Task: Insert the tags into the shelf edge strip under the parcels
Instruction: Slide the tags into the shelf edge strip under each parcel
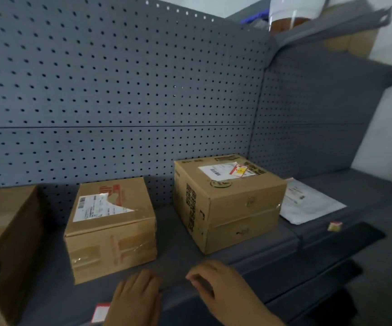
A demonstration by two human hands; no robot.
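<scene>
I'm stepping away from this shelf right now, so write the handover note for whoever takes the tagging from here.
Left hand: at the shelf's front edge, fingers flat, a red-and-white tag beside it; whether it grips the tag is unclear.
Right hand: fingers curled, pinching at the edge; nothing visibly held.
Parcels: left box, labelled middle box, taller right box, white mailer at far right.
Done: one small tag sits on the edge under the mailer.
Left: tags under the boxes; no others are visible on the edge.
</scene>
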